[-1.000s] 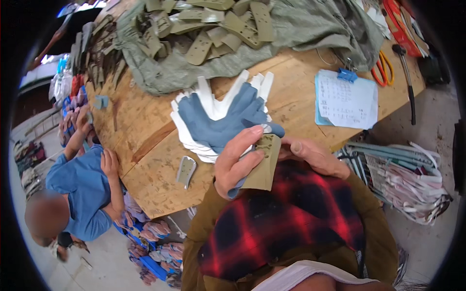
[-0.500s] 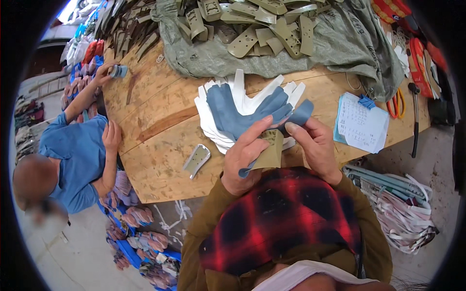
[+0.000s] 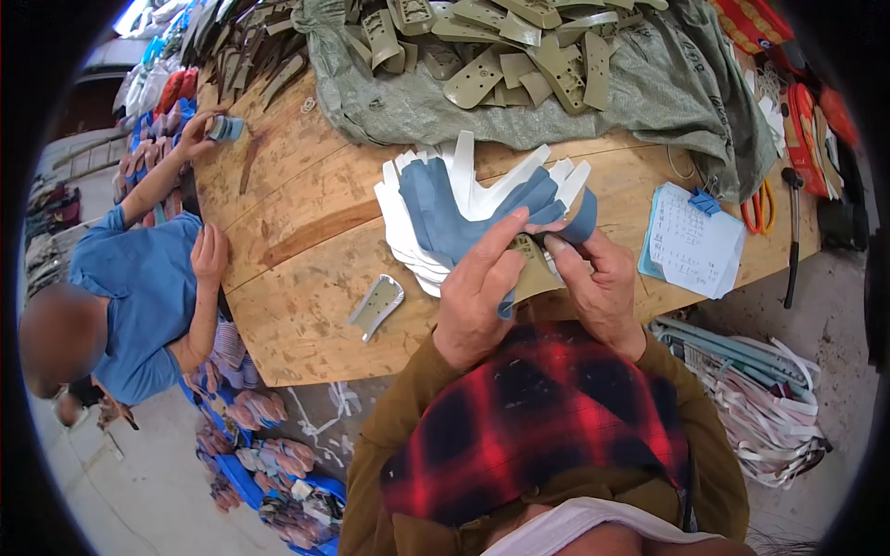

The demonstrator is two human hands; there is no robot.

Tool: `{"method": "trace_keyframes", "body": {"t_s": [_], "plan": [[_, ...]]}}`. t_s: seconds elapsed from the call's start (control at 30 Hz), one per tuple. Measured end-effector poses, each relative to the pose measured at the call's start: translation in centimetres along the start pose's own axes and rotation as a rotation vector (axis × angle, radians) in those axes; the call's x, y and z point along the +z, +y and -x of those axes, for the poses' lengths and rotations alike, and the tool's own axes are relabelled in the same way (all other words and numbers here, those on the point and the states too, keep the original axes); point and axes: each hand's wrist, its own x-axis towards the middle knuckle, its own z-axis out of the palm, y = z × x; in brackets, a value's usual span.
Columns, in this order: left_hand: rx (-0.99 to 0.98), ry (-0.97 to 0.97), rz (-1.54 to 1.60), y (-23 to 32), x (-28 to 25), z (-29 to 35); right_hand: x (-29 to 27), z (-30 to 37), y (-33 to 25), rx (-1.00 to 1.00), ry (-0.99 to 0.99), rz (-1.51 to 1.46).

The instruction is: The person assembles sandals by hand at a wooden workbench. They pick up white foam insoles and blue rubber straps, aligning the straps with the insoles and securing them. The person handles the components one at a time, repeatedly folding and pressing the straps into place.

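Observation:
An olive curved plastic piece with holes (image 3: 536, 276) is held between my hands at the table's near edge, a blue flexible sheet (image 3: 581, 218) bent around it. My left hand (image 3: 479, 298) is closed on the plastic piece, its index finger stretched along the blue material. With thumb and fingers, my right hand (image 3: 598, 289) pinches the blue sheet at the piece's right edge. Just beyond my hands lies a stack of white cut sheets (image 3: 399, 222) with finger-like prongs, with blue cut sheets (image 3: 436, 208) on top. A similar piece with a white-silver rim (image 3: 378, 307) rests to the left.
Many olive plastic pieces (image 3: 477, 79) lie on a grey-green woven sack (image 3: 649, 116) at the far side. A clipboard with paper (image 3: 691, 241), orange-handled scissors (image 3: 762, 208) and a hammer-like tool (image 3: 793, 241) are at the right. A co-worker in blue (image 3: 139, 296) sits left.
My left hand has shifted slightly right, closer to my right hand. The plastic piece has turned and moved slightly right, and the blue sheet's free end curls more upright.

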Motion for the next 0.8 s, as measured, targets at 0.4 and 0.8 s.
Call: {"method": "trace_keyframes", "body": {"t_s": [0.4, 0.8], "plan": [[-0.041, -0.020, -0.152, -0.8, 0.7, 0.4, -0.1, -0.3, -0.7, 0.076, -0.009, -0.070], [-0.047, -0.049, -0.368, -1.2, 1.4, 0.4, -0.9, -0.6, -0.9, 0.286, -0.051, -0.234]]}}
